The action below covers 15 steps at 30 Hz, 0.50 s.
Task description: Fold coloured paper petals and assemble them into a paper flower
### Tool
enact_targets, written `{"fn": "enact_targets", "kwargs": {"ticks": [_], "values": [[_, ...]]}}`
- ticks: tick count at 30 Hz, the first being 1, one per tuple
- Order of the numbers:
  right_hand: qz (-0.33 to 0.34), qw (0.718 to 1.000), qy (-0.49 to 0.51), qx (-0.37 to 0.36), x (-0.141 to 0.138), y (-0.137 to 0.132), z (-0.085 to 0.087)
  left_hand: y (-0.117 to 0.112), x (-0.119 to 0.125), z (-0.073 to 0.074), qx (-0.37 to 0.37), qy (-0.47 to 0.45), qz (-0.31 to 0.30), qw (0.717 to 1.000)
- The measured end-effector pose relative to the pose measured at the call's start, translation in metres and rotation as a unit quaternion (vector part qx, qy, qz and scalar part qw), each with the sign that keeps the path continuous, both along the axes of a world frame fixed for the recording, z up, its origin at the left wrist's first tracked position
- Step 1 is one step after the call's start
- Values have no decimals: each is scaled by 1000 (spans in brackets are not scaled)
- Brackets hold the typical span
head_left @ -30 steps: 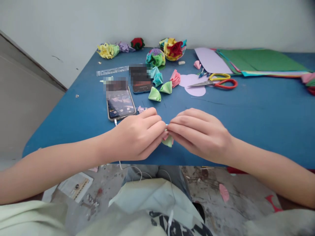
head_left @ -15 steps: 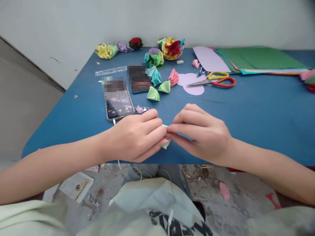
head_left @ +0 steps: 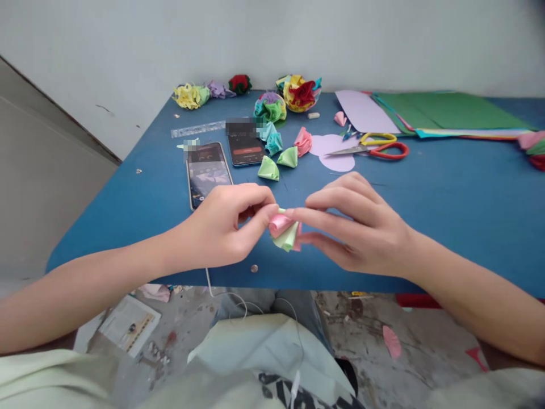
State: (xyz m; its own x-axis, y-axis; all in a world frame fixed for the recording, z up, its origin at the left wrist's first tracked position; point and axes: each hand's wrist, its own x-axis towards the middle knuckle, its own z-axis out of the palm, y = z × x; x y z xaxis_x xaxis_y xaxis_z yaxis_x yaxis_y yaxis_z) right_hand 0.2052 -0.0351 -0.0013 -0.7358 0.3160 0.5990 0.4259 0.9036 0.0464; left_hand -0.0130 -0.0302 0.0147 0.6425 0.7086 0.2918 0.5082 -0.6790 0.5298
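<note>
Two hands (head_left: 221, 227) (head_left: 361, 227), pink-and-green folded paper (head_left: 285, 232) between

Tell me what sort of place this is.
Likely a paper-craft work table, though whether in a home, school or workshop I can't tell. The coloured paper sheets, scissors and paper flowers on it suggest so.

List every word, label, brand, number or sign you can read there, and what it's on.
Nothing can be quoted with certainty.
Farther phone: screen text, blurred and partly masked, unreadable.
Nearer phone: screen details too faint to read.
Clear ruler: markings too small.
Sheet on the floor: print too small.
Shirt: bold black print, unreadable.
Pink-and-green paper piece: no lettering seen.
</note>
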Motion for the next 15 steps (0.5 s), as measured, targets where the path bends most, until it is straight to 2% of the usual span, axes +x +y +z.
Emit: {"fn": "enact_targets", "kwargs": {"ticks": [3,11,13,15], "values": [[12,1000,9,-7,-1,0,-1,-2,1,3,-31,2,-3,1000],[13,995,36,-88,-9,-4,-7,-6,1,-3,-37,7,-26,999],[10,997,33,-76,-8,-3,-7,-4,-1,-7,49,-13,-5,999],[3,998,34,-60,-7,-3,-6,-2,-3,-12,206,-34,-10,978]]}}
